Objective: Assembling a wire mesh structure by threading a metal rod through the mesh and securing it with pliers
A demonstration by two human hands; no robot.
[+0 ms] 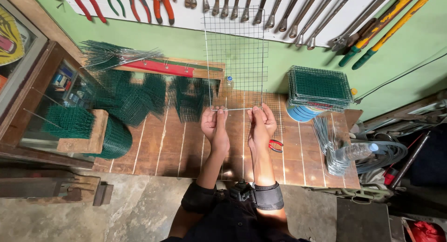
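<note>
Workbench [186, 149]: mesh panel [235, 60] upright, bottom edge pinched by fingers [219, 112].

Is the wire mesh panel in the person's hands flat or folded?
Flat: the wire mesh panel stands as one even, unbent grid, gripped along its bottom edge by the left hand and right hand.

Wire mesh panel [235, 55]: bare silver grid of small square cells, rectangular, taller than wide. Held upright above the worktop [186, 144], bottom edge level, top edge reaching up over the hanging tools. Flat, unbent. Left hand [214, 125] and right hand [260, 123] pinch its bottom edge, one near each corner.
</note>
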